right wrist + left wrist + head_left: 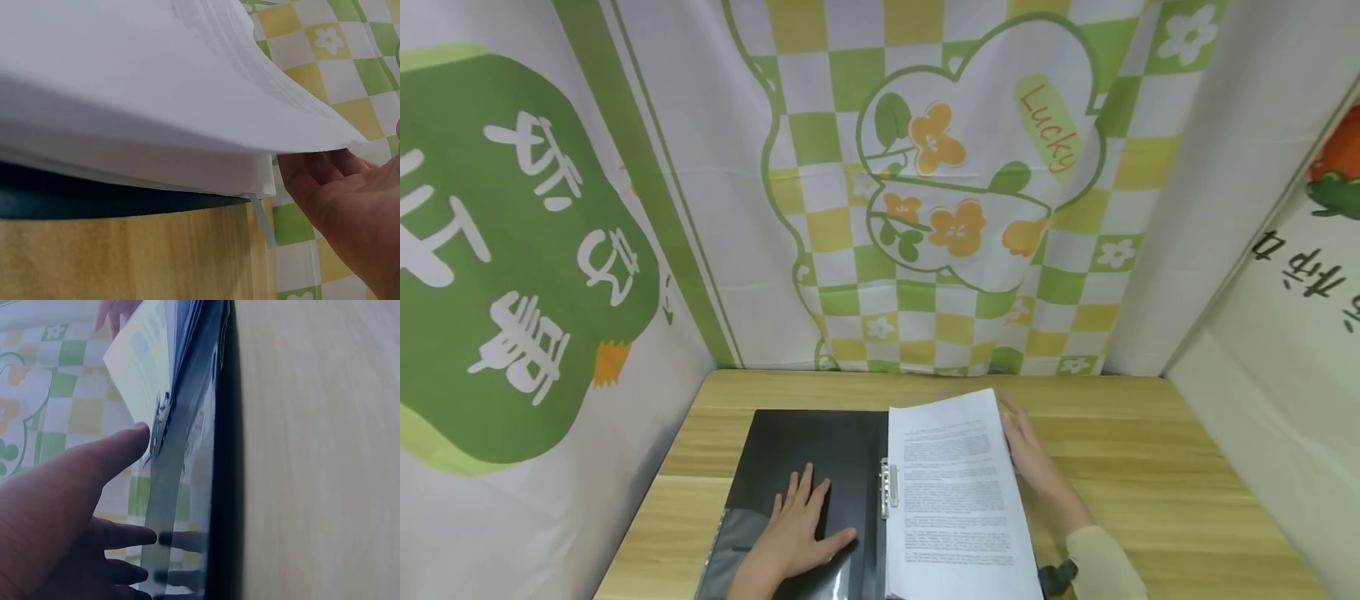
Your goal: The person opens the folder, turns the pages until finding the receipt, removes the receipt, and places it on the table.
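A black folder (805,450) lies open on the wooden table (1150,467). A stack of printed pages (955,492) sits on its right half, held by a metal clip (887,487) at the spine. My left hand (797,525) rests flat on the bare left inside cover, fingers spread. My right hand (1026,450) lies along the right edge of the pages. In the right wrist view its straight fingers (344,194) sit under the lifted top sheets (156,81), above the lower stack. The left wrist view shows my left hand (69,506) pressed on the glossy cover (181,487) near the clip (159,422).
Printed cloth hangings with green and yellow checks (925,208) close off the back and both sides of the table. Bare wood (1187,517) stretches to the right of the folder and in a narrow strip (655,517) to its left.
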### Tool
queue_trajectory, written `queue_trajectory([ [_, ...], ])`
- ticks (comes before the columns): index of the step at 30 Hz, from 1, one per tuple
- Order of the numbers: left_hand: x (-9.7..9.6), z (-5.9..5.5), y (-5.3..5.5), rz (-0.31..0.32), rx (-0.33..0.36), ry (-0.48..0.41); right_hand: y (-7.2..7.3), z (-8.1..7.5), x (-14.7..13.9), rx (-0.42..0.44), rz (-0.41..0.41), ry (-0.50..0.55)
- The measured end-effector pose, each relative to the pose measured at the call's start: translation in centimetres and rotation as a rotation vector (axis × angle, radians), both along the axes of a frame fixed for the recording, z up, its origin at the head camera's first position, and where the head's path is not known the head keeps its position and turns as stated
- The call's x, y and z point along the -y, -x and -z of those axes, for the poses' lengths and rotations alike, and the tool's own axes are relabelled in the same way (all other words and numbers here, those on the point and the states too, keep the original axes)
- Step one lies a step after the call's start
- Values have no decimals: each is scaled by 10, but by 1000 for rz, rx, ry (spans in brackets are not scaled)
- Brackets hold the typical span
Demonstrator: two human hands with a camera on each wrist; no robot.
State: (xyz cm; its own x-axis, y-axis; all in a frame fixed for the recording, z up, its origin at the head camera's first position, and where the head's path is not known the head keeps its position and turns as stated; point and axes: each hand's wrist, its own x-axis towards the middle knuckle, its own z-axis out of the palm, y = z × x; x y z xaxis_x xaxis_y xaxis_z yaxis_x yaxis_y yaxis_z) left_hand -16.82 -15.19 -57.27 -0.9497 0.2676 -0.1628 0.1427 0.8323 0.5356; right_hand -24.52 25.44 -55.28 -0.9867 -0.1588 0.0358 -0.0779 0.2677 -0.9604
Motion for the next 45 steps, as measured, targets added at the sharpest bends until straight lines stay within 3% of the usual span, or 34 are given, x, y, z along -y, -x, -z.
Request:
queue_trajectory([
  [9, -12, 2, 0, 21, -24, -26, -19, -4, 1, 61, -59, -23],
  [18, -22, 6, 1, -7, -67, -49, -33, -11, 7, 122, -138, 112],
  [25, -46, 1, 7, 9, -215, -141, -44, -7, 19, 121, -88, 210],
  [29, -66, -6, 7, 54, -215, -207, -46, -2, 28, 138, -15, 237],
  [34, -90, -14, 2, 130, -184, -235, -49, 2, 34, 119, 21, 190],
  [41, -129, -31, -6, 263, -231, -263, -54, 0, 40, 64, 29, 152],
  [45, -147, -34, -5, 296, -229, -308, -56, -1, 43, 57, 14, 135],
])
